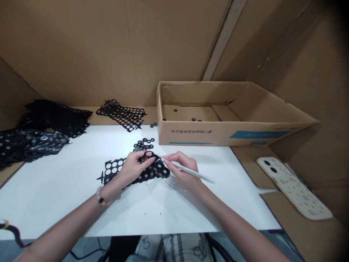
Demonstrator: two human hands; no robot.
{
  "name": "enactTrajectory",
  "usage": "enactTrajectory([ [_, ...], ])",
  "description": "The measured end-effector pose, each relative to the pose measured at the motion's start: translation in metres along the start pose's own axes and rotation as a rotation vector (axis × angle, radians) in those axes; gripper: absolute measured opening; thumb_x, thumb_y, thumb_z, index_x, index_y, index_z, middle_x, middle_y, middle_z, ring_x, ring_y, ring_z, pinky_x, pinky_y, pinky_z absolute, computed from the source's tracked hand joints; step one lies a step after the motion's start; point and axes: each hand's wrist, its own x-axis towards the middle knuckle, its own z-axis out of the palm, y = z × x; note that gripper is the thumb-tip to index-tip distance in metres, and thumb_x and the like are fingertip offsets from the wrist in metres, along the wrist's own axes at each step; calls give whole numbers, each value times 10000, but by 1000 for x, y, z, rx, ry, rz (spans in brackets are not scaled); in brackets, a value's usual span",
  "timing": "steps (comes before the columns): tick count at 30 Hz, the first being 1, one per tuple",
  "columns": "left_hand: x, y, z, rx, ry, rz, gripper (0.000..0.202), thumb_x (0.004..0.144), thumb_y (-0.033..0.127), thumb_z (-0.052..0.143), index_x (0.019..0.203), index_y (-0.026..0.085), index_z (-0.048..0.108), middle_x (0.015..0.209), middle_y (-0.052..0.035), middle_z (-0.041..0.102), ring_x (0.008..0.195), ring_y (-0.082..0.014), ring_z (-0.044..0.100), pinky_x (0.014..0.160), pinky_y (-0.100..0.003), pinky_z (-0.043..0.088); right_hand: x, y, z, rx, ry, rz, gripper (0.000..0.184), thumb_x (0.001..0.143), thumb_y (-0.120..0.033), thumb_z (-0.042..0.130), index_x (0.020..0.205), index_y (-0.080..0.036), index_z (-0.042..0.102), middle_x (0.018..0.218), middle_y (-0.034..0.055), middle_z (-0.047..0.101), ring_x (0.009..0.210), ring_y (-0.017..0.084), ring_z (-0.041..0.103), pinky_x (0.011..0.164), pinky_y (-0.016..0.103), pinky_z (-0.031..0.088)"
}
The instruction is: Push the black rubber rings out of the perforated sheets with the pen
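A black sheet of rubber rings [147, 175] lies on the white table, with round holes punched through at its left end. My left hand [136, 165] pinches the sheet's upper edge between thumb and fingers. In my right hand [185, 167] is a slim white pen-like tool [197, 174], gripped like a pencil. The tool's tip meets the sheet close to my left thumb; the exact contact is too small to make out. Just beyond my left hand sits a small heap of loose black rings [143, 145].
An open cardboard box [191, 134] stands at the back right, a few rings on its floor. Uncut-looking black sheets [32, 143] are piled at the left. An emptied perforated sheet [124, 114] lies at the back. A phone [294, 189] rests at right. Cardboard walls surround the table.
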Motion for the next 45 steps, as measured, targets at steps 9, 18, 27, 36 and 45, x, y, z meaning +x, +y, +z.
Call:
enactTrajectory([
  [9,0,-3,0,-1,-7,-12,294,793,442,623,784,149,624,698,1,623,661,-155,534,636,-255,415,0,-2,1,28,7,24,120,836,-313,654,763,-226,614,909,60,760,820,227,725,724,339,579],
  [18,-1,2,0,56,-3,15,285,798,430,608,748,150,632,659,10,632,650,-162,553,610,-251,403,0,-1,0,-11,-25,47,106,840,-295,641,765,-225,613,913,59,758,827,220,723,734,333,568],
  [27,0,-4,-1,211,45,181,242,816,405,608,724,193,678,799,-37,736,733,-208,612,768,-328,412,-3,-2,6,-11,-76,96,127,881,-311,575,785,-227,577,1051,87,736,994,233,696,821,355,547],
  [36,2,-4,0,57,-56,180,241,821,393,622,737,172,672,742,-30,598,739,-182,531,749,-302,414,-6,-6,13,-73,-25,111,141,891,-317,545,776,-235,546,954,49,744,886,214,707,735,296,530],
  [45,-2,-5,3,-101,-198,34,259,821,401,611,953,178,616,933,-46,548,887,-206,523,809,-318,433,-8,-7,14,-53,20,112,139,893,-310,541,780,-230,533,962,41,743,796,193,699,691,274,523],
])
